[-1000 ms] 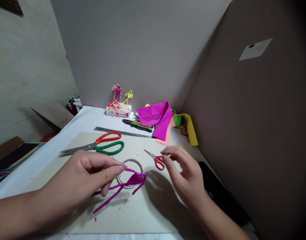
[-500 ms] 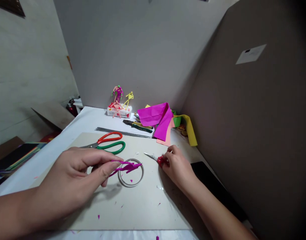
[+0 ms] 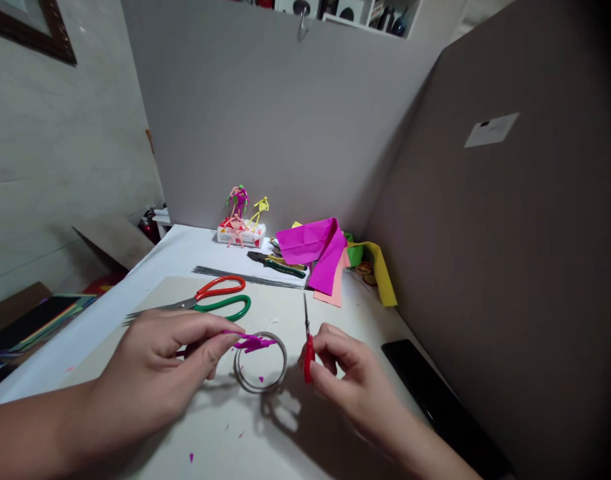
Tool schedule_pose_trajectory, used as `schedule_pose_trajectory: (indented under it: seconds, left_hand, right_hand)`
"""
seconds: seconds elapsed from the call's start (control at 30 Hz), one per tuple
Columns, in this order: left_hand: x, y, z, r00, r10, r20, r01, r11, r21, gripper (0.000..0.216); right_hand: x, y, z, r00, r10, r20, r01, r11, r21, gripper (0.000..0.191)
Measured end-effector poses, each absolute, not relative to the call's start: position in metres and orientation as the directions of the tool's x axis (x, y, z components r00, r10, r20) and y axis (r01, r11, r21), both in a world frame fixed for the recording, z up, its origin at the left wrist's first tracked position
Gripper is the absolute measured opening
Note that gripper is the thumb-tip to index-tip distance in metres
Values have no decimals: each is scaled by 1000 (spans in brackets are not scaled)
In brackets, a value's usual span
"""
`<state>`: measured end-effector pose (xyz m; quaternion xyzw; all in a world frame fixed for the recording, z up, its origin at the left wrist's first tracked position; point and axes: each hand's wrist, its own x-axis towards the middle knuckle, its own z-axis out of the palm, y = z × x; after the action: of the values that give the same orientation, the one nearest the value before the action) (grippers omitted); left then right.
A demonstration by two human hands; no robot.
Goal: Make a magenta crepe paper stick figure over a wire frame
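My left hand [image 3: 155, 363] has a tight pinch grip, with thumb and fingertips closed on a ragged magenta piece [image 3: 252, 343]. I cannot tell from this view whether it is paper or chenille. The piece sticks out past my fingertips and lies over the near side of a thin ring [image 3: 261, 391], which rests on a cream card sheet [image 3: 280, 313].

My right hand [image 3: 350, 387] grips a pair of small scissors [image 3: 309, 357] by their red handles, between thumb and fingers. The closed blades point up, nearly upright, and the scissors stand just right of the ring, not touching it.

Small magenta snips [image 3: 191, 457] dot the card. Beyond my left hand, large scissors [image 3: 220, 297] with red and green handles lie on the card. Further off on the white table [image 3: 178, 250] are a bundle of thin wires [image 3: 245, 277], green-handled pliers [image 3: 278, 265], a folded magenta paper sheet [image 3: 310, 247], a pink sheet [image 3: 335, 290], a yellow strip [image 3: 382, 273] and a white box [image 3: 241, 235] bearing small twisted figures [image 3: 239, 200]. A black phone [image 3: 440, 400] lies at the right edge.
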<state>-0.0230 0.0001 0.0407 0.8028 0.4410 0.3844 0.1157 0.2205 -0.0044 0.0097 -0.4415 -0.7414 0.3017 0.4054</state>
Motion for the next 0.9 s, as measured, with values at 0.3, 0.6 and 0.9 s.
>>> schedule_pose_trajectory:
  seconds: [0.3, 0.6, 0.9]
  left_hand:
    - [-24, -5, 37, 327, 797, 508, 633, -583, 509, 10]
    - [-19, -7, 45, 409, 705, 579, 588, -689, 423, 11]
    - [-23, -4, 41, 459, 619, 637, 530, -766, 363, 12]
  right_hand:
    - [217, -23, 11, -491, 804, 336, 684, 594, -423, 5]
    - [216, -25, 10, -508, 784, 357, 692, 618, -372, 4]
    - [215, -25, 14, -523, 811, 263, 665, 581, -469, 6]
